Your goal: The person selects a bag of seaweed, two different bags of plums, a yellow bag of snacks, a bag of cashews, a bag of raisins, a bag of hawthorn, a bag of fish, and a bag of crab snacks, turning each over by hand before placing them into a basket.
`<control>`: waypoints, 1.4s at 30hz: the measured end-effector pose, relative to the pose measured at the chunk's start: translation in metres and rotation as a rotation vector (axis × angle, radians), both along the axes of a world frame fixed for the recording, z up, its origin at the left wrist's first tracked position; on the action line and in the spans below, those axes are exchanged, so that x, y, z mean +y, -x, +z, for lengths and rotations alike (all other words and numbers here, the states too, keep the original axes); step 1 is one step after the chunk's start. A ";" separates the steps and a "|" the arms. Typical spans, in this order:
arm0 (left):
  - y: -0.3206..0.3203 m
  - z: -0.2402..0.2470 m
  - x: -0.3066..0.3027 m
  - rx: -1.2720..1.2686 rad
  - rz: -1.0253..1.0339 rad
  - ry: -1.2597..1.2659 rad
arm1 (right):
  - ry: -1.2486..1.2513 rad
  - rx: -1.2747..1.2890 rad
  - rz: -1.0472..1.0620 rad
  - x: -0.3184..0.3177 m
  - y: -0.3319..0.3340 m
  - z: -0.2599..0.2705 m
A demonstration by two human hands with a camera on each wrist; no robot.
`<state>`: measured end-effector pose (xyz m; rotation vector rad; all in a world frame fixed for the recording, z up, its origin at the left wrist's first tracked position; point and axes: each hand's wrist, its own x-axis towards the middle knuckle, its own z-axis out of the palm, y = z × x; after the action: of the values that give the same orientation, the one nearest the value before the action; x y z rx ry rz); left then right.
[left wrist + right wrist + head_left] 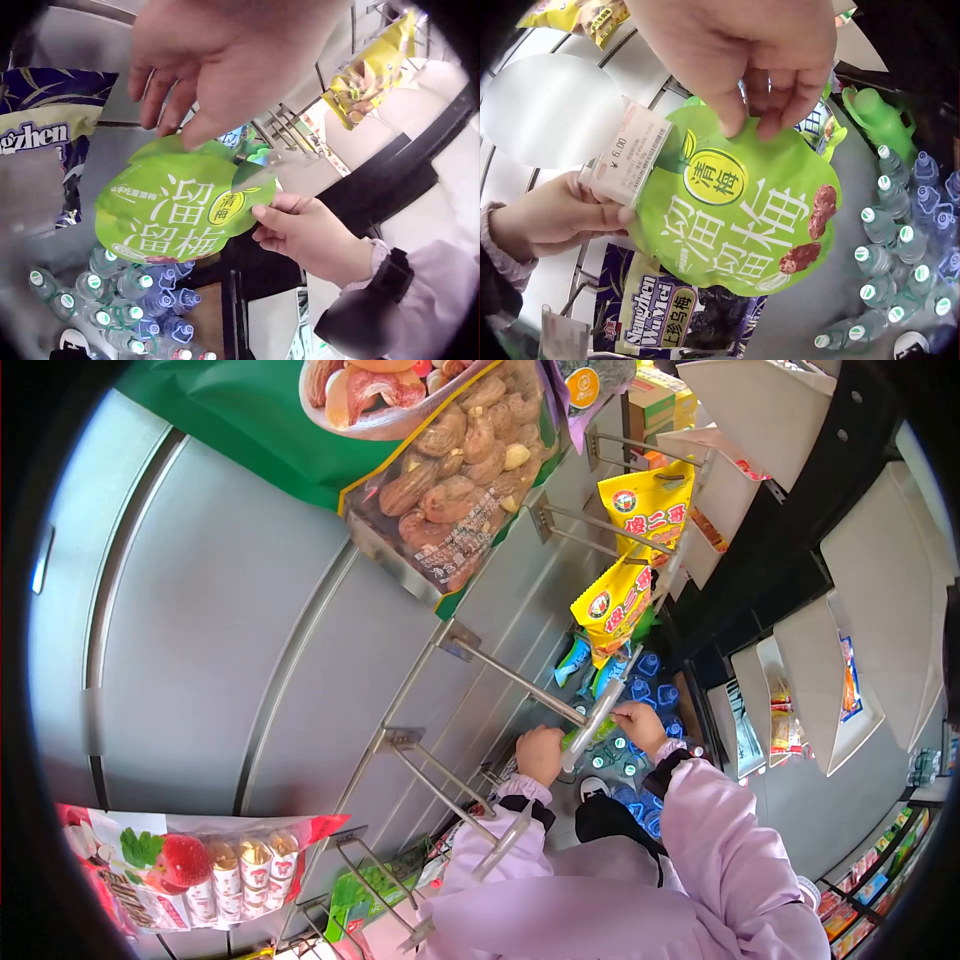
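Both hands on a green plum-snack pouch point(742, 217) at the end of a display hook point(520, 680).
The right hand point(640, 722) pinches the pouch's upper edge with bent fingertips. The left hand point(540, 752) grips its side edge, thumb pressed just beside the price tag point(626, 154) (marked 6.00). The pouch hangs upright between them, its printed face turned to the right wrist camera. A purple snack pouch point(675, 315) hangs just below it, and packed water bottles point(900, 255) stand on the floor beneath.
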<state>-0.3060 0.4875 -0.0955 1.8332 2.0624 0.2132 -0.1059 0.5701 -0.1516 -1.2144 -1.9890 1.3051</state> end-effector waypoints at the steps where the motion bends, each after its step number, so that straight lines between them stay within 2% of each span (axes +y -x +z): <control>1: -0.001 0.004 -0.001 -0.015 -0.004 -0.018 | -0.003 0.001 -0.011 -0.001 -0.001 0.000; 5: -0.004 0.007 -0.005 -0.018 -0.034 -0.079 | 0.000 0.018 -0.035 -0.006 -0.004 -0.007; 9: -0.006 -0.010 -0.017 0.089 -0.096 0.028 | 0.075 -0.037 -0.008 -0.022 -0.009 -0.009; 11: -0.010 -0.009 -0.021 0.135 -0.165 0.047 | 0.125 -0.022 -0.006 -0.038 -0.016 -0.030; 14: -0.020 -0.001 -0.024 0.242 -0.261 0.151 | 0.288 -0.009 -0.026 -0.056 -0.025 -0.027; 16: -0.027 -0.006 -0.031 0.282 -0.315 0.085 | 0.368 0.003 -0.043 -0.074 -0.035 -0.035; 21: -0.048 0.024 -0.041 0.218 -0.450 0.000 | 0.400 0.072 -0.144 -0.112 -0.068 -0.030; 24: -0.063 0.036 -0.054 0.157 -0.512 -0.004 | 0.240 0.086 -0.173 -0.135 -0.096 -0.014; 28: -0.080 0.065 -0.081 -0.062 -0.611 -0.082 | 0.347 0.219 -0.146 -0.159 -0.127 0.018; 29: -0.080 0.070 -0.089 -0.163 -0.647 -0.048 | 0.314 0.169 -0.116 -0.165 -0.134 0.025; 32: -0.085 0.106 -0.126 -0.357 -0.586 0.019 | 0.211 0.069 -0.094 -0.188 -0.143 0.062; 36: -0.068 0.136 -0.181 -0.553 -0.605 -0.016 | 0.560 0.219 -0.051 -0.233 -0.141 0.071; 37: -0.060 0.142 -0.195 -0.625 -0.588 -0.022 | 0.527 0.178 0.008 -0.247 -0.137 0.077; 39: -0.044 0.149 -0.227 -0.775 -0.546 -0.025 | 0.672 0.364 0.087 -0.273 -0.118 0.084; 40: -0.034 0.151 -0.244 -0.801 -0.482 0.046 | 0.752 0.455 0.123 -0.292 -0.113 0.085; 42: -0.016 0.152 -0.279 -1.046 -0.355 0.097 | 0.769 0.554 0.195 -0.321 -0.101 0.065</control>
<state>-0.2899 0.2084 0.0566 1.4832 0.9976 0.7586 -0.0047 0.2491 -0.0867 -0.7952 -1.2488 2.3254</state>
